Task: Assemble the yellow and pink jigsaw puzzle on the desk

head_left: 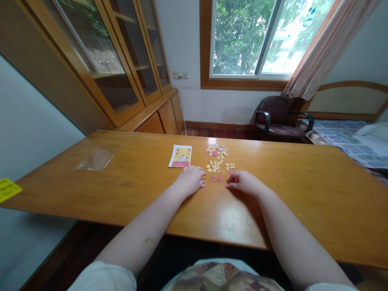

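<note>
Pink jigsaw pieces: lay loose on table, between and beside hands | yellow pieces: lay beyond | left hand, right hand: fingers bent at pink pieces, grasp could not be told | step: seemingly sorting | next: probably called for fine fingertip pinch

Forearms forward; left hand, right hand curled

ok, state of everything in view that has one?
puzzle pieces: loose, spread in clusters
pink pieces: separate, nearest the hands
left hand: palm down, by a pink piece; grip unclear
right hand: bent, at pink pieces; grip unclear
picture card: flat, picture up
clear plastic bag: lying flattened
cabinet doors: look shut
curtain: drawn aside
chair: upright
</note>
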Demonstrator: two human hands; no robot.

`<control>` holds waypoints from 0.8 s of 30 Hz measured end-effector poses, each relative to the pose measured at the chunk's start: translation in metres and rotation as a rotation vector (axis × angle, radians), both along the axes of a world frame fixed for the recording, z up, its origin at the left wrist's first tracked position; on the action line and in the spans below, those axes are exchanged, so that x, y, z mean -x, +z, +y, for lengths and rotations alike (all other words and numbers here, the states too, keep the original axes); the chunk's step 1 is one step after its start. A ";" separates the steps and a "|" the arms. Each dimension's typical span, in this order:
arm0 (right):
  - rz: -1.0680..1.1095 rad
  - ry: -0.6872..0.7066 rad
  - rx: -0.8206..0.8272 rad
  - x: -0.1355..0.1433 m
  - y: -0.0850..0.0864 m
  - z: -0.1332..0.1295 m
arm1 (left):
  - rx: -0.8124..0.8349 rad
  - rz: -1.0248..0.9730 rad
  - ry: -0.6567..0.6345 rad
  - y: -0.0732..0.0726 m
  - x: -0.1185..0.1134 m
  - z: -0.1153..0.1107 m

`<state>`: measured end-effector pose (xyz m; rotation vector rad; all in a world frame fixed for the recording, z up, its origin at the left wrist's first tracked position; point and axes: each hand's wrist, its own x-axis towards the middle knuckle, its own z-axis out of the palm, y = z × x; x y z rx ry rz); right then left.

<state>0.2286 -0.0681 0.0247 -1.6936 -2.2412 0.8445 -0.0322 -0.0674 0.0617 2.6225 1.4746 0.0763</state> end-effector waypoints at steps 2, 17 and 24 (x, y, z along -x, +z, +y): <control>0.015 0.004 0.048 -0.003 -0.002 0.000 | -0.024 0.037 0.032 0.009 -0.006 0.009; 0.006 0.082 0.013 0.005 -0.006 -0.001 | -0.035 -0.094 -0.075 -0.044 -0.025 0.015; -0.051 0.115 -0.050 0.014 -0.005 -0.005 | -0.049 -0.056 -0.085 -0.044 -0.029 0.011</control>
